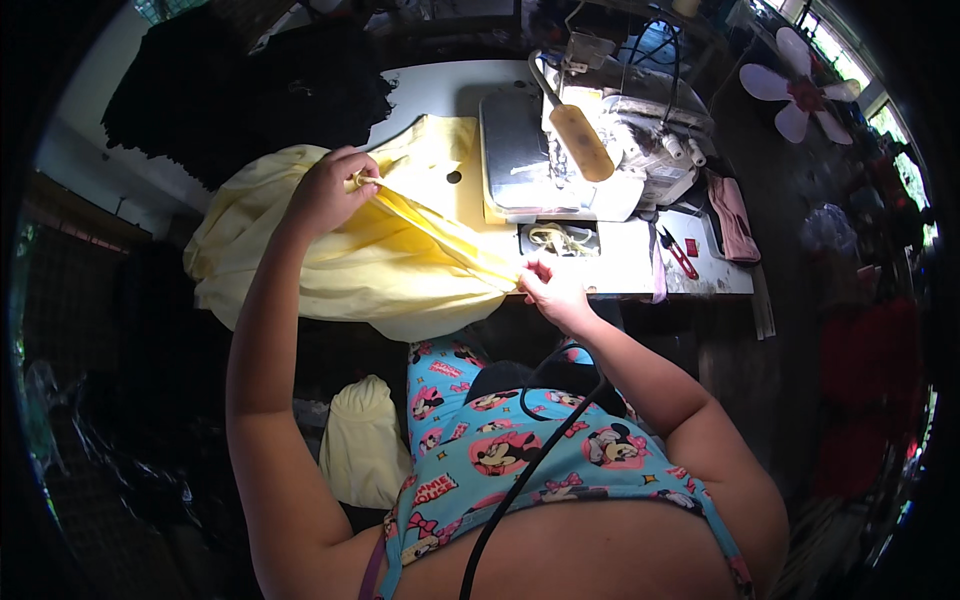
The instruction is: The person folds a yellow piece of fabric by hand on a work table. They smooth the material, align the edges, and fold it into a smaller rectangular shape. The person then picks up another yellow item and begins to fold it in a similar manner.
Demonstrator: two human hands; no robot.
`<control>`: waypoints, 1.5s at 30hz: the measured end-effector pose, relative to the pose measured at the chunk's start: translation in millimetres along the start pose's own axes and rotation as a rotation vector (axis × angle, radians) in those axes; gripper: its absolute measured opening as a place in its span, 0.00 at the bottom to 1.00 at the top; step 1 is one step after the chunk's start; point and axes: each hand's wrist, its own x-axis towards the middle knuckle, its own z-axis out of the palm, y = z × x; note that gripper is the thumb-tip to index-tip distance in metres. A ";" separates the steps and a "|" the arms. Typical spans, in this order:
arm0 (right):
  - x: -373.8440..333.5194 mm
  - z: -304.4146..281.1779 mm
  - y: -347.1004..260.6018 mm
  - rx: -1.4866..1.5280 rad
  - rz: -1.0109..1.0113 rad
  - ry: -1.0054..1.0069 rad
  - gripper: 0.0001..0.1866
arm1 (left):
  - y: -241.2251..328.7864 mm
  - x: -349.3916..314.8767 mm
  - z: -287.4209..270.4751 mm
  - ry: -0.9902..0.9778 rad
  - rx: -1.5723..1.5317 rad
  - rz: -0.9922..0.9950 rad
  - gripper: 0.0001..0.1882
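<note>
A large pale yellow cloth piece [330,270] spreads over the left part of the white sewing table and hangs off its front edge. My left hand [335,188] pinches the cloth's edge at the upper middle. Down by the table's front, my right hand [553,292] grips the other end of that edge, so a stretch of it runs taut and slanting between both hands. The sewing machine [630,130] stands just beyond my right hand, with a lamp [582,143] shining over its needle area.
Red-handled thread snips [681,256] lie on the table's right side, near a pink cloth [733,218]. A dark fabric pile [240,100] covers the back left. A pale cloth bundle [364,440] sits low beside my legs. A fan [803,92] stands at the far right.
</note>
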 end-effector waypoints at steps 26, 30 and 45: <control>21.4 51.1 -65.3 -0.797 -1.240 -0.440 0.15 | 53.6 -16.1 66.9 0.421 -0.068 -0.304 0.08; 24.0 47.7 -73.1 -0.583 -1.012 -0.190 0.11 | 76.7 -29.9 69.7 0.321 -0.142 -0.222 0.20; 36.5 45.5 -57.1 -0.548 -0.885 0.013 0.10 | 80.6 -40.5 80.1 0.179 0.018 -0.014 0.24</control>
